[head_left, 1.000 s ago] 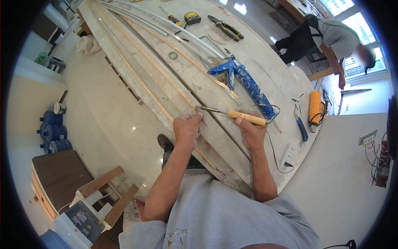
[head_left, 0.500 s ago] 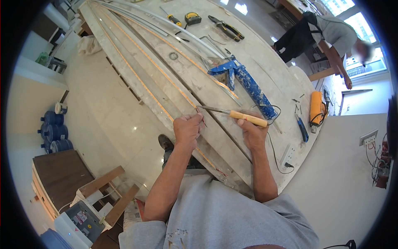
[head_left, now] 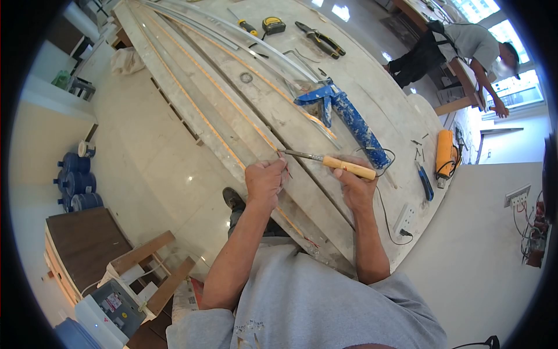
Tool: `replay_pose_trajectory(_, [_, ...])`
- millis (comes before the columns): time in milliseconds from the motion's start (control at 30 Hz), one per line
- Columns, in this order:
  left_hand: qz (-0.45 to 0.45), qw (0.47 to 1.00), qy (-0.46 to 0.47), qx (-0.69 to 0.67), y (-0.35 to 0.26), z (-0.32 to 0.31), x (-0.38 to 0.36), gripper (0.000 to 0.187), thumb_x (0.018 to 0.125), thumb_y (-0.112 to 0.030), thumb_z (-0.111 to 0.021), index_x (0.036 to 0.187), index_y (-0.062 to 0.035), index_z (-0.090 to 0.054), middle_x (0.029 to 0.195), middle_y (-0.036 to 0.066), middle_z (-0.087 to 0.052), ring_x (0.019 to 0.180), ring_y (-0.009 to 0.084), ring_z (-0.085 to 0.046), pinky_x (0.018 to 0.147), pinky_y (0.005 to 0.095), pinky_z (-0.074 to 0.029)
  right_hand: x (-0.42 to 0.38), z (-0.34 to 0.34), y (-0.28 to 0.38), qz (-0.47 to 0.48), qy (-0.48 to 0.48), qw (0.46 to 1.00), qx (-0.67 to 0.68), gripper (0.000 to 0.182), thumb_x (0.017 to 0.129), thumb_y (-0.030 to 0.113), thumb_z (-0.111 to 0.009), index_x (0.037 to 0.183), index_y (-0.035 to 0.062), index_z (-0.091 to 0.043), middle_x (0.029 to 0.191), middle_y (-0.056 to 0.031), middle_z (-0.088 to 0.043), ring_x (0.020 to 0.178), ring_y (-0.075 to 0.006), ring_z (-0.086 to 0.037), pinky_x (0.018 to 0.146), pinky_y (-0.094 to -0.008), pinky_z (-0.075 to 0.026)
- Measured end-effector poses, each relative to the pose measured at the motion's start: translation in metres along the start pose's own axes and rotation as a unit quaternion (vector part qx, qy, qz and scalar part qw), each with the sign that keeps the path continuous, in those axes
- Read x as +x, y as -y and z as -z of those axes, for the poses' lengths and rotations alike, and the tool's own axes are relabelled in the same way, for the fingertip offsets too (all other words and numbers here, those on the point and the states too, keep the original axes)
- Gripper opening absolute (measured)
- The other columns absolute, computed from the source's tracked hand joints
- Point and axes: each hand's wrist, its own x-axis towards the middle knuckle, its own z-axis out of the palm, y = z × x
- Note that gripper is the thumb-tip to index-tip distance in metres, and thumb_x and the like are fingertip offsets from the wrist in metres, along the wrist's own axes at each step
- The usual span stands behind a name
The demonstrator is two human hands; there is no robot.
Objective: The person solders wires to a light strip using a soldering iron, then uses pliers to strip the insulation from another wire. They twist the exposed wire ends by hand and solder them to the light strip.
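My right hand [head_left: 356, 187] is closed around the wooden handle of a soldering iron [head_left: 349, 167]. Its metal tip points left and meets the end of an LED strip [head_left: 244, 121], close to my left fingertips. My left hand [head_left: 265, 181] is closed in a pinch on a thin red wire [head_left: 287, 170] at that strip end; the exact contact is partly hidden by the fingers. A second LED strip [head_left: 204, 119] runs alongside, nearer the table's left edge, passing under my left hand.
On the worktable [head_left: 372, 93] lie a blue caulking gun [head_left: 356, 125], pliers [head_left: 321, 39], a tape measure [head_left: 273, 25], a screwdriver [head_left: 247, 27], a utility knife [head_left: 424, 181], an orange heat gun [head_left: 444, 154] and a power strip [head_left: 405, 218]. Another person [head_left: 450, 52] bends over a bench at upper right.
Both my hands stay almost where they were, with the iron's tip still at the strip end. The other person's head and arm have shifted to the right.
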Motion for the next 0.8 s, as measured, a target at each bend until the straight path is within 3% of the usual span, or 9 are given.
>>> replay_pose_trajectory(400, [0.002,1.000,-0.009,0.010,-0.0031,-0.0007,-0.0036,0.019,0.089,-0.012,-0.071,0.076,0.0006,-0.065,0.059,0.002,-0.057,0.043,0.0068,-0.046,0.038,0.0224,-0.028,0.0023,-0.0009,0.0035,0.007,-0.024,1.000,0.008,0.031,0.077,-0.005,-0.073,0.108,-0.0088,-0.067,0.108,-0.0197,-0.072,0.095,-0.0237,-0.069,0.087,-0.0346,-0.054])
replay_pose_trajectory(800, [0.004,1.000,-0.016,0.000,-0.0009,-0.0016,-0.0018,0.020,0.089,-0.012,-0.071,0.075,-0.0008,-0.063,0.061,0.002,-0.058,0.044,0.0064,-0.047,0.038,0.0217,-0.028,0.0035,0.0003,0.0019,0.018,-0.012,0.997,-0.077,0.029,0.077,-0.001,-0.075,0.105,-0.0044,-0.071,0.104,-0.0135,-0.074,0.091,-0.0159,-0.067,0.082,-0.0285,-0.052])
